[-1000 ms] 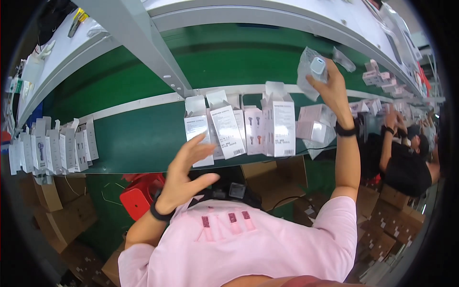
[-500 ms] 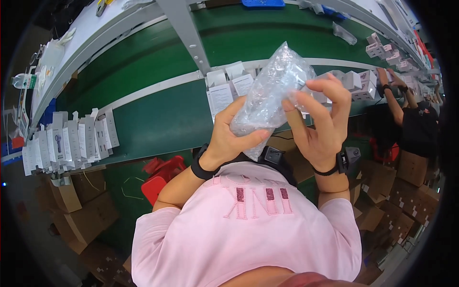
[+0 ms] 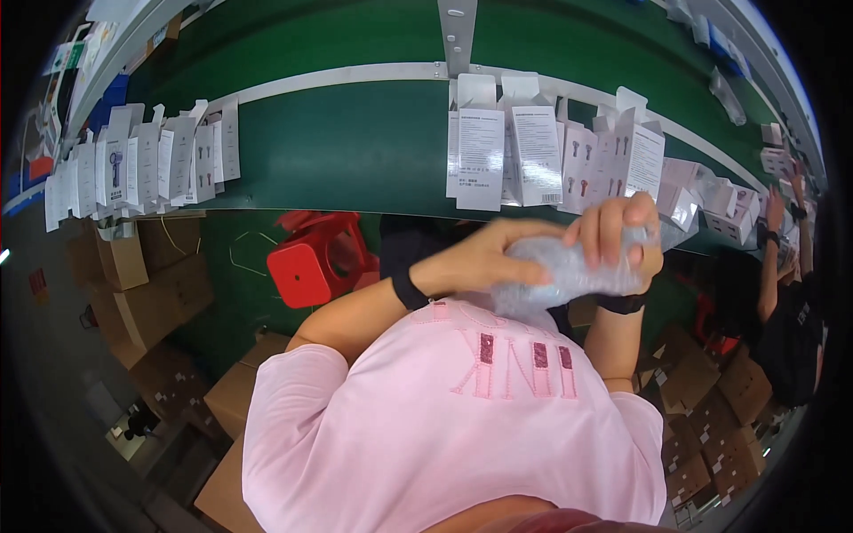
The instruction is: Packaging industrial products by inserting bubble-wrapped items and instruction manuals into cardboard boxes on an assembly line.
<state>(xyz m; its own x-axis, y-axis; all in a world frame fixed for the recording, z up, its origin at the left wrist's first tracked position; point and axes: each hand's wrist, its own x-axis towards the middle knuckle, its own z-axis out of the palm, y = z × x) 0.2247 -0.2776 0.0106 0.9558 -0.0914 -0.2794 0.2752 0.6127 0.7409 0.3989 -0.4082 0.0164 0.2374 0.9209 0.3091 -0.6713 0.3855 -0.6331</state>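
A clear bubble-wrap pouch (image 3: 569,277) is held crosswise in front of my chest, near the bench's front edge. My left hand (image 3: 498,258) is closed round its left end, a little blurred. At the other end, the curled fingers of my right hand (image 3: 619,233) press into the plastic. What the pouch contains, if anything, cannot be made out. Just beyond my hands stand white printed cartons (image 3: 480,160) with their top flaps up, in a row on the green bench (image 3: 346,142).
More upright cartons (image 3: 129,169) line the bench's left end. Below the bench is a red plastic stool (image 3: 311,271), with brown cardboard boxes (image 3: 160,284) on the floor. Small pale boxes (image 3: 733,213) lie at right, near a co-worker in black (image 3: 786,320).
The pouch has gone from raised and tilted over the bench to low and level before my chest. My right fingers, spread before, are now curled onto it. The view has shifted.
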